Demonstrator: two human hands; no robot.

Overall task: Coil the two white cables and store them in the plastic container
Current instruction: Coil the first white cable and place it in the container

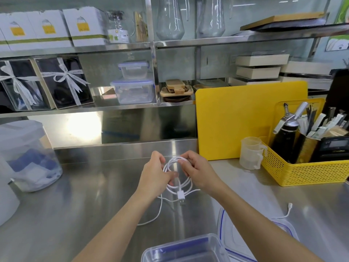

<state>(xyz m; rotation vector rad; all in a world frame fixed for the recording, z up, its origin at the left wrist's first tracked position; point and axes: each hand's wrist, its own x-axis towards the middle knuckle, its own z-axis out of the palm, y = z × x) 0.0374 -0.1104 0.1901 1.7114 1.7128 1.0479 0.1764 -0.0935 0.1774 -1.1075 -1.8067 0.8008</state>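
We read no lettering; yellow labels on white boxes (85,25) at 11 o'clock too blurred. Left hand (155,176) and right hand (196,172) both pinched shut on coiled white cable (178,184), held above steel counter (85,205). Second cable (288,209) at 4 o'clock, partly hidden behind forearm. Plastic container (181,250) at 6 o'clock, cut off by frame edge; lid (283,226) half hidden. Counter bare at 8 o'clock

Café prep kitchen: steel counter (94,186), cream whipper (283,137)

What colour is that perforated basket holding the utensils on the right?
Bright yellow; the basket shows clearly in the head view.
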